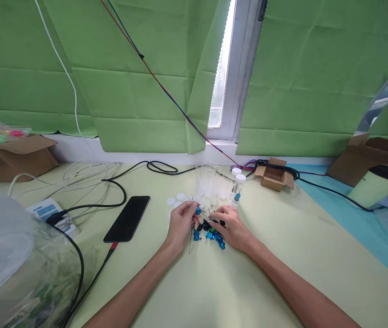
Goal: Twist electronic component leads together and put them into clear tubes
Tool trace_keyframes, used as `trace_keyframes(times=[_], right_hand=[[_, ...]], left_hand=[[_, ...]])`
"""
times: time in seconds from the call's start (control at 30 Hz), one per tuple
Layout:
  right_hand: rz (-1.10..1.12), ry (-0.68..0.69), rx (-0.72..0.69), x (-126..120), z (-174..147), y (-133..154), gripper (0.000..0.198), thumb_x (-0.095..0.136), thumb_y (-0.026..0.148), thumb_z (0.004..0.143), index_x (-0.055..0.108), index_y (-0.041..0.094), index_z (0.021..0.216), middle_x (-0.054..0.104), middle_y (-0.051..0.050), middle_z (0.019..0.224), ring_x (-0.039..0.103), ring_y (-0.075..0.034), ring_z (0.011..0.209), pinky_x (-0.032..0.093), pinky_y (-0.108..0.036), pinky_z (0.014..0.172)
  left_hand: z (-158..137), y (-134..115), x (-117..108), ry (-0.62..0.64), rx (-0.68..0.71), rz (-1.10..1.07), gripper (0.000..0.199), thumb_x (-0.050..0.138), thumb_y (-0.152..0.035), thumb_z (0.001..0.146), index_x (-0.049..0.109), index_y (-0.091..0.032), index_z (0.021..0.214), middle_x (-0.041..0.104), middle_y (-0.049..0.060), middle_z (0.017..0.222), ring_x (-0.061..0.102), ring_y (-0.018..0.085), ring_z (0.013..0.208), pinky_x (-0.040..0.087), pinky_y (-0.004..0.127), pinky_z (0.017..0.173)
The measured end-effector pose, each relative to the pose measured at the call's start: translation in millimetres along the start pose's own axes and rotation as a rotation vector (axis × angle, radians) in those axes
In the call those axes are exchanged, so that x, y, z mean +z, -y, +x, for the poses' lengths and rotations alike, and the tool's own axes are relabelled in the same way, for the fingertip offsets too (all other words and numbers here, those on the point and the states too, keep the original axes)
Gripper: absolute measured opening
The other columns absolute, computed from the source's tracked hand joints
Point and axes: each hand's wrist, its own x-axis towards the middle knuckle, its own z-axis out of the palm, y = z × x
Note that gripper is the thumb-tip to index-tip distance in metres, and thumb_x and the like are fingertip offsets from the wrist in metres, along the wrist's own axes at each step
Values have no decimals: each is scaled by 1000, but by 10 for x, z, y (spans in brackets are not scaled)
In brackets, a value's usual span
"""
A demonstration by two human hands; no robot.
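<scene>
My left hand [182,222] is closed, its thumb and index finger pinching a small blue metallic fitting [198,210]. My right hand [232,226] reaches over thin metal pins [206,213], fingers stretched out and a little apart; I see nothing held in them. Between and below both hands lies a small pile of blue fittings [219,240], with black pieces [206,225] and a green one. Another blue fitting [196,235] sits under my left hand, near a thin rod. Just beyond stand clear tubes [210,180]. One capped tube [238,189] has a blue piece inside.
White round caps [171,201] lie left of the tubes. A black phone [127,218] with a cable is at left, near a power strip [52,214] and a large plastic-wrapped container [5,246]. A small open carton [274,175] and a cup [373,187] stand at right.
</scene>
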Motion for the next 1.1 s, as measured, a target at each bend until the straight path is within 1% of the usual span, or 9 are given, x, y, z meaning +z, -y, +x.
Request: trace_keyframes(times=[0.23,0.43,0.63,0.83,1.1], right_hand=[[7,-24,-13,47,5,7,13,61,24,93,73,26,96,62,-5,95,56,-21,93,46,-40,88],[-18,-56,1,82,9,30,9,64,21,90,72,25,91,62,-5,94,56,-22,93,46,-41,88],[-34,-67,1,92,20,45,7,68,18,87,71,24,89,62,-5,93,56,-22,93,45,-42,90],[-38,-73,-7,88,26,64,8,64,18,90,70,24,87,62,-4,89,55,-22,89,46,-40,87],[2,-116,-15,100,16,62,12,61,17,91,69,24,85,60,-4,88,55,-22,88,47,-38,85]], left_hand=[[-2,10,-2,0,-5,2,29,72,-42,76,67,-15,81,60,1,64,53,10,49,40,22,46],[-9,-4,17,-12,-10,-2,29,74,-42,73,68,-15,78,61,1,60,54,11,48,40,22,43],[-15,-3,14,-1,-10,9,28,73,-42,74,67,-15,79,61,1,58,53,10,47,40,20,43],[-22,4,10,33,6,53,30,70,-45,77,67,-15,79,59,0,55,48,10,41,38,22,41],[-12,27,1,43,7,41,30,71,-46,76,67,-16,80,60,-1,56,52,10,45,38,21,42]])
